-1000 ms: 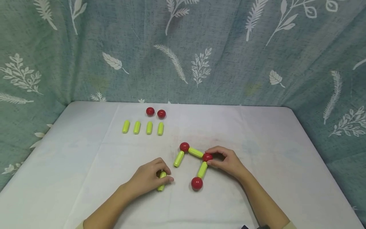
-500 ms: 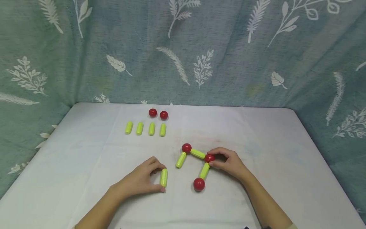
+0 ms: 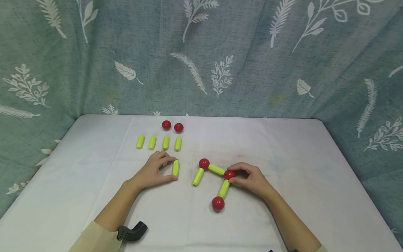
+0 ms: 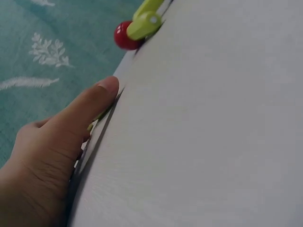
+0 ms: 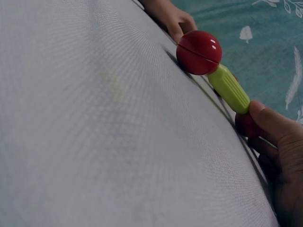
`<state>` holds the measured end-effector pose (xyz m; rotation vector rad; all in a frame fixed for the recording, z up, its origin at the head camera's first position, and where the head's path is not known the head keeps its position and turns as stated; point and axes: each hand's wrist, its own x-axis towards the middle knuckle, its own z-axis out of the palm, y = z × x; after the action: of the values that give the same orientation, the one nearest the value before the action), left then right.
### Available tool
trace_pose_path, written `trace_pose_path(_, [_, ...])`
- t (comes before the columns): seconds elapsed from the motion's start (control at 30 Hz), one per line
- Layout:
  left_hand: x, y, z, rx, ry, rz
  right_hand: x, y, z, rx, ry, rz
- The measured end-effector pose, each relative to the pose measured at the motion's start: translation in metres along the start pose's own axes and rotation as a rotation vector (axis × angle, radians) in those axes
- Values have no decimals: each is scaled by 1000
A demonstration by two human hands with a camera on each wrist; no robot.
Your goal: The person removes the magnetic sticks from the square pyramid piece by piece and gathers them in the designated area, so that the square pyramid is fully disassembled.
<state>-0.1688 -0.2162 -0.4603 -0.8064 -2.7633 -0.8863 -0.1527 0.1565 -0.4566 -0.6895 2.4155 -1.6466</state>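
My left hand (image 3: 156, 170) pinches a yellow-green rod (image 3: 175, 168) between thumb and fingertips, left of a joined figure of rods and balls. In the left wrist view the thumb mostly hides that rod. My right hand (image 3: 250, 177) pinches the figure's right-hand red ball (image 3: 229, 175). From this ball one rod (image 3: 216, 170) runs to the far red ball (image 3: 204, 163), and another rod (image 3: 224, 189) runs to the near red ball (image 3: 218, 203). A further rod (image 3: 198, 177) extends from the far ball toward the front, its near end free.
Two loose red balls (image 3: 172, 126) lie near the back edge of the white-covered table (image 3: 299, 168). Several loose yellow-green rods (image 3: 158, 142) stand in a row in front of them. A patterned green cloth (image 3: 252, 70) hangs behind. A dark wrist device (image 3: 132, 231) is by the left sleeve.
My left hand has carried its rod away from me, toward the row of loose rods. My right hand stays on its ball, and the figure keeps its shape.
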Motion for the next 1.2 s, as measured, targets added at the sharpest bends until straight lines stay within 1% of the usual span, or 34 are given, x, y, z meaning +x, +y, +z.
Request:
trace_pose_path(0.13, [11, -9, -2, -11, -5, -28, 0, 0, 0, -5, 3, 10])
trace_pose_path(0.23, [15, -12, -3, -22, -11, -35, 0, -1, 0, -10, 4, 15])
trace_pose_path(0.4, [15, -13, -5, -42, -14, -53, -1, 0, 0, -17, 5, 19])
trace_pose_path(0.53, [14, -12, -6, -26, -4, -63, 1, -1, 1, -20, 1, 34])
trace_pose_path(0.67, [13, -12, -5, -12, -3, -49, 0, -1, 0, -21, 2, 45])
trace_pose_path(0.8, [13, -13, -4, -10, 18, -26, 0, -2, 0, -21, 3, 62])
trace_pose_path(1.0, [12, -13, -4, -19, 40, -6, 0, -2, 0, -9, 0, 42])
trace_pose_path(1.2, [11, -13, -4, -35, 55, 15, 0, -2, 0, -3, -3, 47])
